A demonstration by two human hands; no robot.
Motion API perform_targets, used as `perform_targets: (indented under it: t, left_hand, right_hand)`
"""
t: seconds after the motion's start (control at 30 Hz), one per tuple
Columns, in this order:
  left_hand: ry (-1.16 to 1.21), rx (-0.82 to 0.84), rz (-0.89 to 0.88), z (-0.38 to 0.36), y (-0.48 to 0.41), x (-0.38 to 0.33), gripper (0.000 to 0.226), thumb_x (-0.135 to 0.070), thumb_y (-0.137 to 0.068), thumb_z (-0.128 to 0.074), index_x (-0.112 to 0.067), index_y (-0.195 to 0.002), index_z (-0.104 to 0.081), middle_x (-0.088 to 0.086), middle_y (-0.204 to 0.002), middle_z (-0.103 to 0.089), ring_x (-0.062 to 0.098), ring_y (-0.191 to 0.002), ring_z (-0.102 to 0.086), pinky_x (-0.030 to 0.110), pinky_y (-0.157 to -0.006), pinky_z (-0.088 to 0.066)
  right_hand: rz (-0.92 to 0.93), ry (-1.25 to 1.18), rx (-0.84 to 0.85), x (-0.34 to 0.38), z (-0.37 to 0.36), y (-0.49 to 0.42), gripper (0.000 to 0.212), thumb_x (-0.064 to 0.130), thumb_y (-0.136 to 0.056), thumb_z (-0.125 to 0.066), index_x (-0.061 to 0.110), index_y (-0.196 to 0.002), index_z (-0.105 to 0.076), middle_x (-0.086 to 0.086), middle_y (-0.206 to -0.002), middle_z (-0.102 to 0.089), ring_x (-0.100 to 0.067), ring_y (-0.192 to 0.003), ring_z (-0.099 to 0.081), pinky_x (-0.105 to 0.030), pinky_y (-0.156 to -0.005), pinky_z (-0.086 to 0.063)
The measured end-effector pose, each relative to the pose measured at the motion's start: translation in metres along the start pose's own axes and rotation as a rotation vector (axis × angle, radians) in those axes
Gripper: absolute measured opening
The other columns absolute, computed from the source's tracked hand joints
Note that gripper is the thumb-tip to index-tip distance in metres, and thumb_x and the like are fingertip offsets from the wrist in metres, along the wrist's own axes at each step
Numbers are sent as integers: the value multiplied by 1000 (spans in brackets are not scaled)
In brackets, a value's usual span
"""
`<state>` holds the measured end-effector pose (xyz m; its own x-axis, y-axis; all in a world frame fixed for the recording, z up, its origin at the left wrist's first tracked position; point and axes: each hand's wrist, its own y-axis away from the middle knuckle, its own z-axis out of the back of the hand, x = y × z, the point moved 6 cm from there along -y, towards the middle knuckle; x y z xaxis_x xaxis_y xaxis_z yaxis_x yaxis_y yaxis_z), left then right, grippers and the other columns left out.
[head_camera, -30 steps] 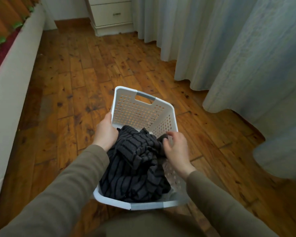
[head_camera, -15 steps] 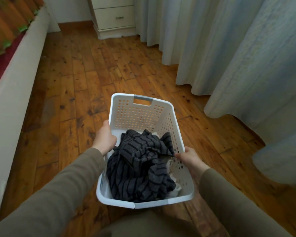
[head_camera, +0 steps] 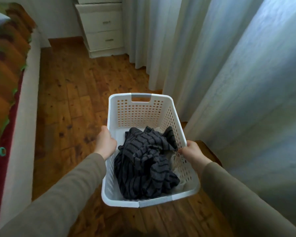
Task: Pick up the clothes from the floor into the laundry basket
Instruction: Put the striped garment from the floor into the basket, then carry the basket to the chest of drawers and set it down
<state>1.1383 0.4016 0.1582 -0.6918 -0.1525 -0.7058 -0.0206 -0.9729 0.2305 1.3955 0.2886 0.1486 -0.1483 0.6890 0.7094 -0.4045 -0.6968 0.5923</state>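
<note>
A white perforated laundry basket is held in front of me above the wooden floor. Inside it lies a crumpled dark grey garment with black stripes, with a bit of pale cloth showing under it on the right side. My left hand grips the basket's left rim. My right hand grips the right rim. Both arms wear olive-brown sleeves. No clothes show on the visible floor.
A bed with a white side and an orange, red and green cover runs along the left. A white chest of drawers stands at the far wall. Pale curtains hang down to the floor on the right. Bare wooden floor lies between.
My right hand left the striped garment and took hold of the basket's right rim. The basket has risen off the floor and levelled, and my view has lifted towards the drawers.
</note>
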Motion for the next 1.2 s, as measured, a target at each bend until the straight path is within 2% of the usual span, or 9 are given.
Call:
perform_targets:
  t: [0.07,0.23,0.33,0.47,0.63,0.87,0.97,1.1,1.2]
  left_hand:
    - [-15,-1,-3,36,11,-38,18,8,-87,-38,-7,-98,-33,14,-99,-44,29,-90,-45,38,-76,-41]
    - [-25,-26,-28,129,34,-131,21,6,-89,-38,-4,-107,-38,12,-99,-42,28,-89,-44,38,-76,-41]
    - [11,-38,-45,192,49,-190,20,6,-89,-38,-10,-99,-31,9,-102,-39,25,-91,-40,36,-77,-39]
    - [14,-53,-69,246,67,-244,24,6,-88,-37,-13,-100,-28,6,-103,-35,20,-92,-35,32,-77,-34]
    - [-7,-112,-86,321,98,-310,25,7,-88,-37,-2,-111,-40,14,-105,-44,24,-90,-43,34,-75,-39]
    - [17,-207,-99,390,138,-358,33,6,-87,-41,4,-120,-42,23,-120,-52,30,-97,-50,34,-74,-41]
    - [39,-217,-112,416,150,-369,28,5,-86,-43,5,-114,-46,20,-108,-54,29,-91,-49,35,-73,-41]
    - [56,-223,-123,443,159,-374,16,5,-84,-46,-2,-99,-47,16,-98,-50,26,-88,-48,36,-75,-42]
    - [71,-249,-101,457,162,-372,24,4,-84,-46,4,-108,-48,20,-105,-54,31,-95,-53,37,-79,-44]
  right_hand:
    - [21,18,-44,39,20,25,24,2,-87,-51,-2,-111,-56,-7,-76,-57,-20,-69,-55,-37,-63,-50]
    - [90,25,-81,140,65,93,14,-3,-83,-49,2,-93,-59,-6,-68,-58,-22,-66,-57,-29,-60,-49]
    - [112,11,-90,207,98,142,11,-4,-83,-50,5,-82,-56,-8,-67,-56,-24,-68,-57,-37,-68,-52]
    - [152,5,-65,267,126,190,10,-5,-81,-51,2,-86,-56,-9,-64,-56,-22,-56,-53,-28,-55,-47]
    - [258,18,31,341,162,261,9,-3,-81,-55,-2,-90,-57,-18,-77,-57,-26,-63,-54,-35,-66,-49]
    - [404,111,34,404,191,334,6,-8,-81,-52,-2,-81,-53,-9,-59,-48,-18,-48,-45,-16,-35,-40]
    - [452,130,40,423,197,356,19,-11,-82,-47,1,-67,-49,-12,-61,-45,-21,-49,-44,-24,-43,-43]
    - [488,190,23,443,200,369,15,-10,-82,-46,-2,-70,-51,-11,-62,-46,-19,-53,-45,-27,-52,-40]
    - [523,271,14,458,196,369,25,-4,-85,-49,9,-64,-45,-7,-66,-45,-16,-58,-42,-24,-57,-38]
